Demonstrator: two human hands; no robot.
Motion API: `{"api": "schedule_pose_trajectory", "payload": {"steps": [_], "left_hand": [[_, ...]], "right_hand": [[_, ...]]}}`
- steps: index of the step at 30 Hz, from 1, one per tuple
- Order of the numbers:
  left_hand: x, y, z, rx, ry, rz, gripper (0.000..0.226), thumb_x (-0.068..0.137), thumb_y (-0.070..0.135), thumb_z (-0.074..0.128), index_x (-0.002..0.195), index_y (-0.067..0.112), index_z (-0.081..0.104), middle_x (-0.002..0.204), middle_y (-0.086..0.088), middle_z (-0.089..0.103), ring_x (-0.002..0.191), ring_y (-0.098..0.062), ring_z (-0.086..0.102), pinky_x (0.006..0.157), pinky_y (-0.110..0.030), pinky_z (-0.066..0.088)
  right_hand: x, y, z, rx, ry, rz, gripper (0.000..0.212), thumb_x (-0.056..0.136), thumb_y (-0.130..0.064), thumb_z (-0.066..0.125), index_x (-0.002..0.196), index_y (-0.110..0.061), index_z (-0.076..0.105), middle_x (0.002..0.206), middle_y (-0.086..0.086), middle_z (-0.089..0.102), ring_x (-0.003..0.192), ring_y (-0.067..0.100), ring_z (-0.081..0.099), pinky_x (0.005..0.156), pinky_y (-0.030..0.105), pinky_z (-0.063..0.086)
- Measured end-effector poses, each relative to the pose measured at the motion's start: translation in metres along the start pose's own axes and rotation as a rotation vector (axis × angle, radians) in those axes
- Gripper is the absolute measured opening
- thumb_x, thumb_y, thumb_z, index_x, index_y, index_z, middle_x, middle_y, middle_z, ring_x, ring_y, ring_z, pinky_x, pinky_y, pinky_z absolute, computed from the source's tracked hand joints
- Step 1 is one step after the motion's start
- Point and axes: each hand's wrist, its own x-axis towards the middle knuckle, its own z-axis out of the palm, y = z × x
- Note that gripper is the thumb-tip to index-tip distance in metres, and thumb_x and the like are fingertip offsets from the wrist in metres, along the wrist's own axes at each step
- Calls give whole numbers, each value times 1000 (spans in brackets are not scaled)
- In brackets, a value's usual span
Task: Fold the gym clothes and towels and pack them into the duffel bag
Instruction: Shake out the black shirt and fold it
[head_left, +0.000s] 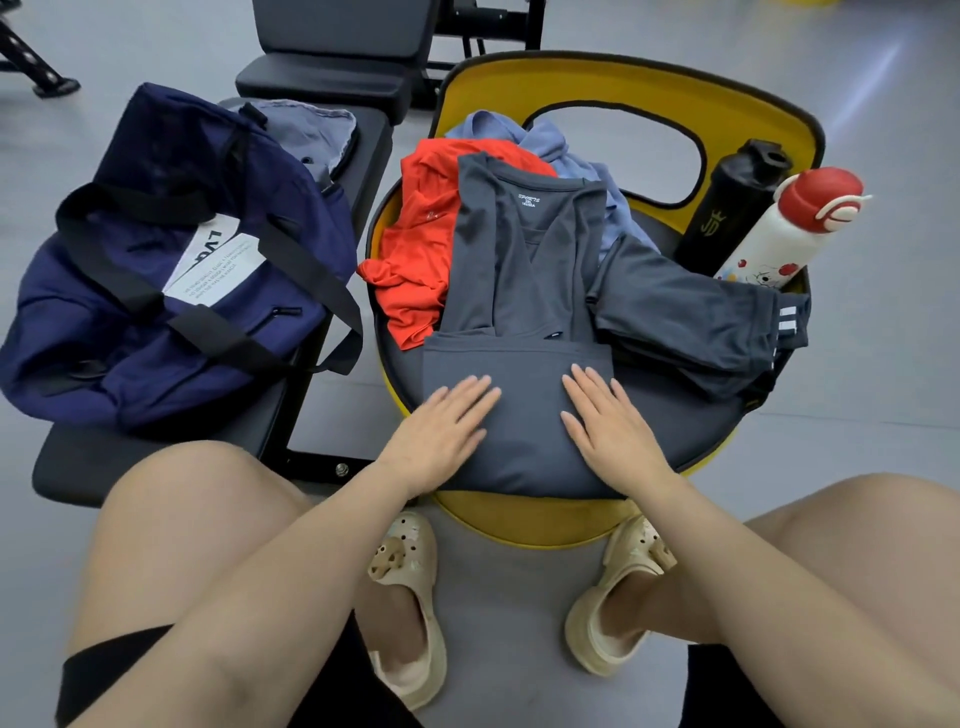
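A dark grey sports shirt (524, 280) lies on the yellow chair's seat (685, 421), its sides folded in and its bottom part folded up. My left hand (441, 431) and my right hand (608, 421) press flat on that lower fold, fingers straight. Under the shirt's upper left lies a crumpled red garment (415, 249). A light blue garment (561, 150) is bunched behind it. Folded dark grey shorts (691, 312) with white stripes sit to the right. The navy duffel bag (171, 270) with black straps rests on a black bench to the left.
A black bottle (727, 208) and a white bottle with a red cap (789, 228) lean against the chair's yellow back (675, 93). A grey-blue cloth (306, 135) lies behind the bag. The black bench (343, 78) extends away. My knees and beige clogs are below.
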Motion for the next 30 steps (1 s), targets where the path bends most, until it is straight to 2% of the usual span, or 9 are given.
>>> {"api": "schedule_pose_trajectory", "payload": {"steps": [2, 5, 7, 9, 13, 18, 23, 27, 30], "left_hand": [[-10, 4, 4, 22, -68, 69, 61, 92, 46, 32, 141, 13, 43, 147, -8, 42, 133, -23, 44, 100, -41, 45], [-25, 9, 12, 43, -191, 30, 83, 89, 57, 43, 151, 24, -2, 158, -5, -9, 146, -20, -5, 117, -40, 11], [-31, 12, 11, 110, -246, 2, 96, 89, 41, 55, 143, 30, -24, 154, -4, -28, 144, -21, -21, 118, -38, 0], [-30, 16, 9, 147, -216, -18, 97, 90, 20, 54, 138, 32, -30, 155, -5, -27, 145, -23, -18, 119, -40, 5], [-30, 19, 9, 159, -218, -66, 89, 90, 7, 43, 144, 31, -24, 156, -5, -23, 146, -24, -15, 118, -42, 11], [-28, 39, 12, 187, -243, -178, 100, 88, 38, 57, 146, 28, -24, 155, -9, -27, 145, -27, -19, 115, -52, 7], [-17, 62, 15, 219, -237, -271, 84, 94, 7, 47, 149, 16, -16, 154, -20, -24, 143, -37, -17, 114, -51, 15], [-18, 51, 5, 137, -256, -216, 81, 93, 0, 46, 151, 19, -6, 157, -13, -16, 145, -33, -12, 116, -45, 16], [-27, 39, -6, 4, -147, -186, 59, 91, -2, 43, 145, 15, 26, 156, -9, 14, 143, -28, 18, 106, -36, 32]], "right_hand": [[-10, -1, 0, -13, 18, -108, 74, 98, -56, 2, 145, -11, 38, 154, 3, 32, 143, 21, 29, 116, 33, 15], [-27, 1, 2, -51, 5, -232, 71, 98, -59, 12, 142, -13, 44, 149, 3, 41, 138, 21, 37, 114, 37, 28], [-40, 7, 7, -108, 11, -307, 72, 92, -64, 33, 144, -14, 40, 150, 2, 39, 138, 22, 38, 110, 41, 35], [-49, 13, 9, -180, -29, -348, 91, 75, -62, 62, 147, -17, 30, 153, 1, 34, 139, 24, 35, 112, 42, 33], [-53, 14, 7, -221, -36, -320, 114, 50, -37, 91, 144, -16, 30, 147, 5, 44, 131, 29, 47, 104, 44, 40], [-58, 11, 9, -199, 40, -316, 102, 51, -16, 90, 140, -17, 40, 139, 8, 53, 123, 31, 55, 97, 43, 47], [-53, 13, -5, -211, 59, -397, 75, 47, -23, 94, 118, -20, 68, 120, 6, 67, 105, 27, 67, 66, 32, 59], [-49, 12, -14, -222, 34, -400, 69, 48, -25, 95, 112, -18, 71, 113, 5, 70, 99, 25, 69, 67, 32, 59], [-54, 14, -14, -106, 18, -353, 59, 66, -14, 86, 121, -14, 66, 123, 7, 66, 109, 29, 65, 75, 38, 58]]}}
